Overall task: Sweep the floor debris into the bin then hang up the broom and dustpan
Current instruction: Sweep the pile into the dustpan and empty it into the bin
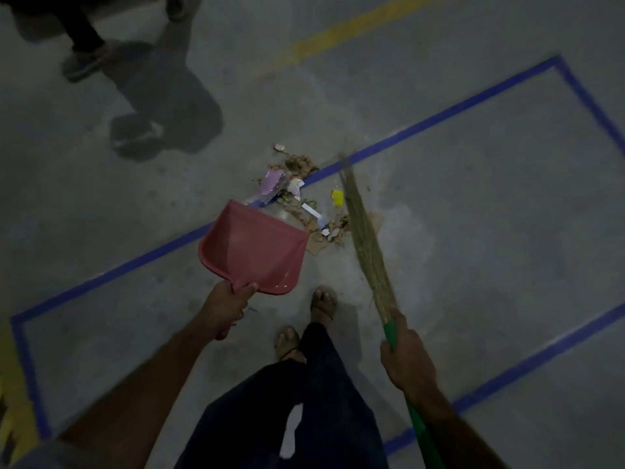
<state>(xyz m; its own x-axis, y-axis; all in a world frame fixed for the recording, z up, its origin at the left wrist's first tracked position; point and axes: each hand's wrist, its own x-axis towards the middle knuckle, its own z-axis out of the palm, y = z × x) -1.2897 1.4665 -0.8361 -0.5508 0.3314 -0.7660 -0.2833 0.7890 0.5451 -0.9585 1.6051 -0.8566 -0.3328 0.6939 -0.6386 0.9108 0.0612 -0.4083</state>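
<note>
My left hand [227, 308] grips the handle of a red dustpan [253, 250], whose front lip lies at the near edge of a debris pile [301, 198] of paper scraps, dry leaves and a yellow bit. My right hand [407, 355] holds the green handle of a grass broom [365, 245]. The broom's bristles slant up along the right side of the pile, the tips reaching the blue tape line. No bin is in view.
A blue tape rectangle [439, 113] marks the grey concrete floor, with a yellow line [338, 32] beyond it. Another person's legs and shoes [88, 59] stand at the top left, casting a shadow. My own sandalled feet [323, 304] are just behind the dustpan.
</note>
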